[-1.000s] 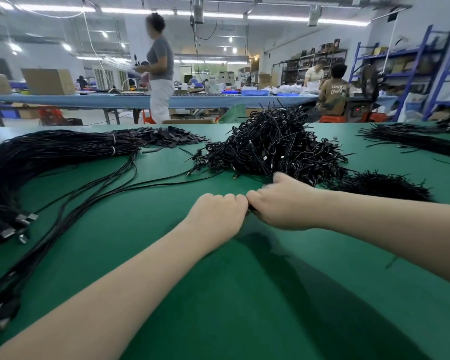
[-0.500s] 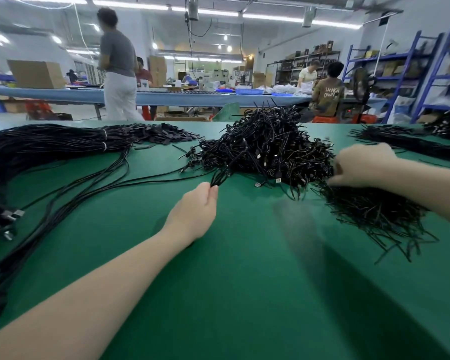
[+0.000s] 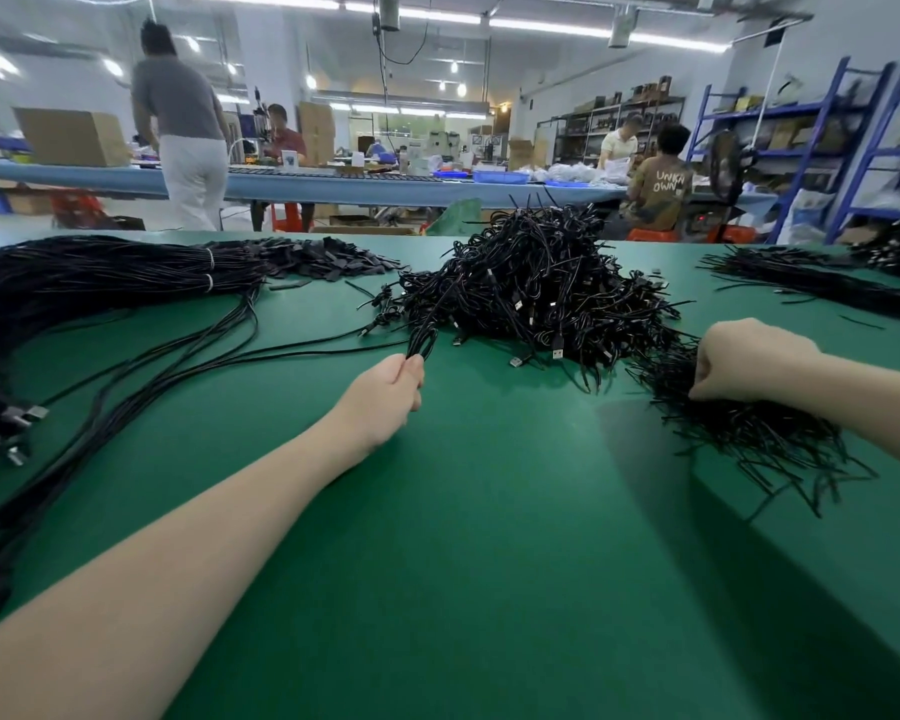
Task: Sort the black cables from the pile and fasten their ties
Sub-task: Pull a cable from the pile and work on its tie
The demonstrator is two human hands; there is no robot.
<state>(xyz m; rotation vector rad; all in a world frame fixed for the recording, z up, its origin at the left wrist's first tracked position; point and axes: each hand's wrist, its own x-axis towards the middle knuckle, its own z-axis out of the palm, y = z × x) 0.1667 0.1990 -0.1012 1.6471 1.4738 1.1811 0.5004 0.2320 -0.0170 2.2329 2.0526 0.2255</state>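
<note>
A tangled pile of coiled black cables (image 3: 541, 288) lies mid-table on the green table (image 3: 489, 537). My left hand (image 3: 385, 394) pinches the near end of a folded black cable (image 3: 427, 330) that leads up into the pile's left edge. To the right, a heap of short black ties (image 3: 749, 428) spreads across the mat. My right hand (image 3: 744, 361) is curled with its fingertips down in the heap's far edge; whether a tie is pinched I cannot tell.
A long bundle of straight black cables (image 3: 100, 283) with white bands fills the left side, its plugs (image 3: 17, 423) near the left edge. More black cables (image 3: 811, 283) lie at the far right. People work at a blue table (image 3: 333, 187) behind.
My hands, together at the pile's front a second ago, have parted. The left one has taken hold of a cable end; the right one moved to the ties and lowered into them.
</note>
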